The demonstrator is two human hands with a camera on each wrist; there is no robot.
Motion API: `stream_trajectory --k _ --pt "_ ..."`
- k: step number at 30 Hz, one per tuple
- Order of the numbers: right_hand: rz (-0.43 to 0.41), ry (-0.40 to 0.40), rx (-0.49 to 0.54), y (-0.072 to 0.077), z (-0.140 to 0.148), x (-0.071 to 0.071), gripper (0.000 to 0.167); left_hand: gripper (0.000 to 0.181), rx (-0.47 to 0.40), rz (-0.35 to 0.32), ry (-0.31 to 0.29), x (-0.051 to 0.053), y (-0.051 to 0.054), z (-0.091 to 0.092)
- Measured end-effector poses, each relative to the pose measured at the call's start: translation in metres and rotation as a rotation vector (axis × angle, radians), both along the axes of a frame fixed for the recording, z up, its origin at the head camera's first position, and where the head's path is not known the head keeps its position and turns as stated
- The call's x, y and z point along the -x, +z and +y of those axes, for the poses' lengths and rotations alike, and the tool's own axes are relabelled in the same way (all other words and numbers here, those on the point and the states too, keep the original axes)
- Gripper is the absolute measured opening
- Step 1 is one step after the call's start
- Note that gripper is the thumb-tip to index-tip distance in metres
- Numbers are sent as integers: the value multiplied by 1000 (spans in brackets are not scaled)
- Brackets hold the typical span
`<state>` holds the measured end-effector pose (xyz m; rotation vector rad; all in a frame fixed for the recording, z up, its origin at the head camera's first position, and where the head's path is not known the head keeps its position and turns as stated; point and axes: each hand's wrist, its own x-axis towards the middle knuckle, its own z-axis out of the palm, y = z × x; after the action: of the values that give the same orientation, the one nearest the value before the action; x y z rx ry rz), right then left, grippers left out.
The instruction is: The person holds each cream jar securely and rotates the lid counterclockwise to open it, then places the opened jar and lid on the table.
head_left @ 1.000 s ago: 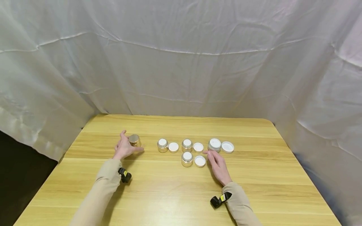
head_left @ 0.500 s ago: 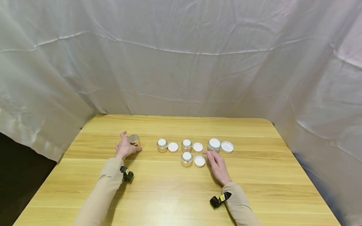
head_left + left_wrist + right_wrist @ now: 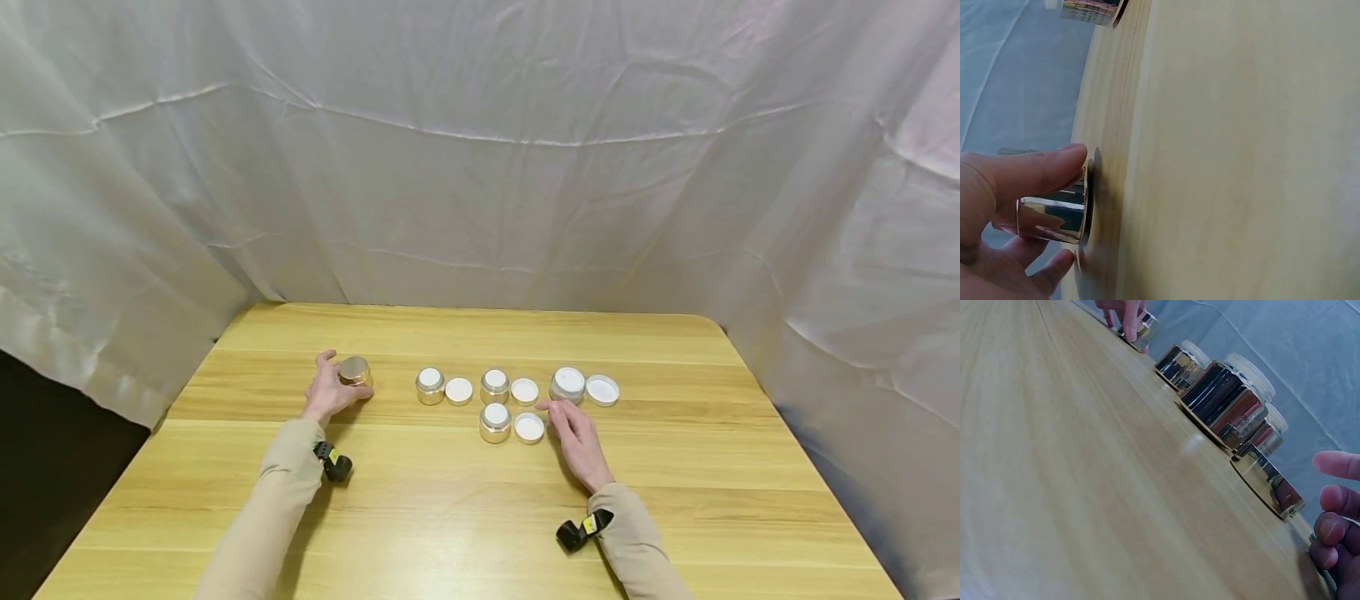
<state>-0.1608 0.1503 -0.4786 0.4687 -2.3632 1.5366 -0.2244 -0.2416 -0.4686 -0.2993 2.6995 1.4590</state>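
Note:
At the left of the table, my left hand [image 3: 330, 393] grips a closed gold jar [image 3: 356, 369] that stands upright. In the left wrist view the thumb lies along the near side of the shiny jar [image 3: 1054, 209], with other fingers behind and below it. My right hand [image 3: 579, 448] rests on the table with loosely curled fingers, holding nothing. Just beyond its fingertips stands a larger open jar [image 3: 567, 387]; to their left lies an upturned lid [image 3: 529, 427]. In the right wrist view its fingers [image 3: 1334, 530] are near a lid [image 3: 1269, 481].
Three smaller gold jars, lids off and white on top, stand mid-table: one left [image 3: 431, 387], one behind [image 3: 495, 387], one in front [image 3: 495, 423]. Upturned lids [image 3: 459, 392] lie at their right. The large jar's lid [image 3: 602, 390] lies beside it. A grey curtain [image 3: 465, 192] hangs behind.
My left thumb has drawn in against the gold jar, and the spread fingers have come together around it. The jar stays in place. My right hand has not visibly moved.

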Motion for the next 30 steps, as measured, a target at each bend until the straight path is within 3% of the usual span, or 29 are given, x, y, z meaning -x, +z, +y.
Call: stream_trajectory --k 6,9,14,23,26,30 --pt "-5 -17 -6 -4 -1 2 27 98 -59 48 12 -4 -3 -1" --pt "0 -30 15 -16 1 7 27 96 -147 75 31 -5 -4 0" --pt "12 -42 21 -35 5 17 27 91 -217 139 59 -11 -1 4" --pt "2 -20 15 -41 10 21 31 76 -347 205 111 -27 6 22" --pt "-2 -14 7 -30 7 15 30 70 -411 224 96 -32 7 30" --pt "-8 -9 1 -28 6 15 30 64 -505 284 17 -38 6 41"
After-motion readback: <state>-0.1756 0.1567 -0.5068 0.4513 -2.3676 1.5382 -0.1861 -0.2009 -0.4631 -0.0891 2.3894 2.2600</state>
